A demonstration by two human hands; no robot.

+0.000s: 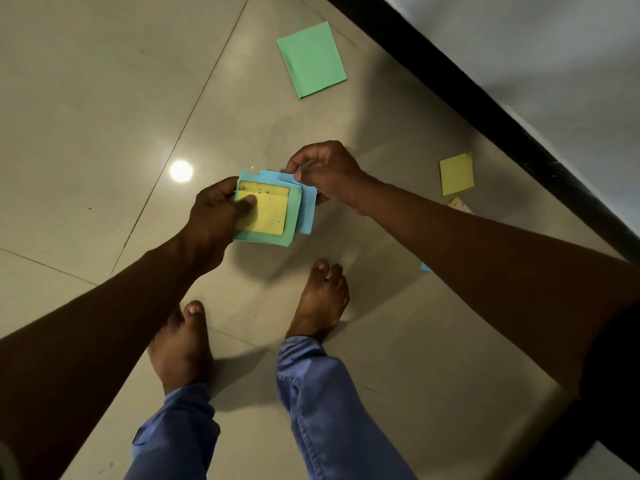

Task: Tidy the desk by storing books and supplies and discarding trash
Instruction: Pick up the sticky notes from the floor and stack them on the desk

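Note:
I stand on a tiled floor and hold a small stack of coloured paper sheets (273, 213) in front of me, yellow on top, green and blue beneath. My left hand (214, 211) grips the stack's left edge with the thumb pressed on the yellow sheet. My right hand (325, 173) pinches the blue sheets at the stack's upper right corner. A loose green sheet (311, 58) lies on the floor ahead. A yellow sheet (456, 174) lies to the right, with another pale scrap (460, 205) just below it. A blue corner (426, 267) shows under my right forearm.
A black skirting band (485, 95) runs diagonally along the right, with a grey wall (554, 46) beyond it. My bare feet (322, 299) and blue trouser legs fill the lower middle. A lamp's reflection (181, 170) glares on the tiles at left.

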